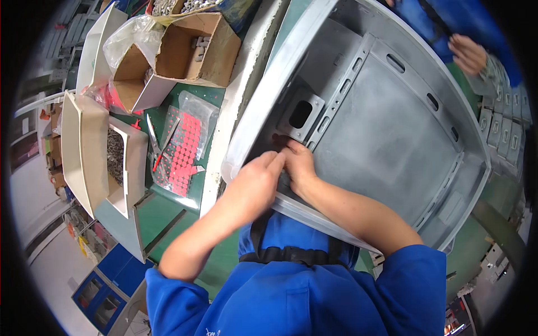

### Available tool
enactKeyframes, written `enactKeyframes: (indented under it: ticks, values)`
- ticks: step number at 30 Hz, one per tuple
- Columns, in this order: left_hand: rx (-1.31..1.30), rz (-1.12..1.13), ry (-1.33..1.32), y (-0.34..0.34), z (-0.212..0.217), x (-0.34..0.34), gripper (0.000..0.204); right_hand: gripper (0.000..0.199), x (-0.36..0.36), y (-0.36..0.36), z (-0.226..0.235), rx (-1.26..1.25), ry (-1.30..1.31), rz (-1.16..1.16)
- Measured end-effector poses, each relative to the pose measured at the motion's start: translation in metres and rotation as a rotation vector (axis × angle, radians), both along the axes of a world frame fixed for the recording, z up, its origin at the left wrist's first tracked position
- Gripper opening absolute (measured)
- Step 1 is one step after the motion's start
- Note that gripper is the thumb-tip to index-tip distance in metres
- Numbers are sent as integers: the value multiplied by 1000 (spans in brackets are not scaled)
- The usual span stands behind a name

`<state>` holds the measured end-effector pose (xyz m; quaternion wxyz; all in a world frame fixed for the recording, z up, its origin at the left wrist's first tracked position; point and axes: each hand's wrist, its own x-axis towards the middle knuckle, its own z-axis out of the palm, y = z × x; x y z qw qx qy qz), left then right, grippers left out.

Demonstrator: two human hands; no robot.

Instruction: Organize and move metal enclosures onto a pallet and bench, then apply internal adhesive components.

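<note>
A large grey metal housing (386,129), open at the top, lies in front of me, with slotted rails along its inner sides. Both hands meet inside its near left corner, just below a bracket (301,115) with a dark oval cutout. My left hand (259,182) reaches over the near rim, its fingers pinched together against the other hand's fingers. Beside it, my right hand (298,162) is bent with fingertips curled toward the bracket's lower edge. Whatever the fingertips hold is too small or hidden to make out.
Left of the housing, a green bench holds scissors (158,143), a sheet of round pink stickers (185,151), cardboard boxes (190,53) of small parts, and a white bin (126,162). At upper right is another person's hand (468,54), beside stacked grey parts (500,131).
</note>
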<state>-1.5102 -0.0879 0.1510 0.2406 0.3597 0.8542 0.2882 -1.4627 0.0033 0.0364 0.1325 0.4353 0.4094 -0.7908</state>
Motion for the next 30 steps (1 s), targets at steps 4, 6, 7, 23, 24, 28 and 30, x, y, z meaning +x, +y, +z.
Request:
enactKeyframes:
  ticks: [4,6,7,23,24,28,30]
  values:
    - [-226,20,-100,19,-22,-15,29,27,3,2,-6,-24,25,-14]
    - [-319,135,-258,25,-35,-23,29,26,5,8,-3,-100,61,-11]
    - [-339,198,-304,23,-47,-24,29,25,7,9,-4,-77,79,19]
    - [-542,767,-557,35,-85,-37,26,27,13,15,-11,-151,191,50]
    - [-546,764,-568,35,-86,-37,26,28,13,16,-11,-155,185,70]
    - [-510,783,-582,33,-91,-37,26,29,13,14,-14,-144,189,70]
    - [-515,794,-606,35,-89,-37,26,27,13,13,-16,-128,201,57]
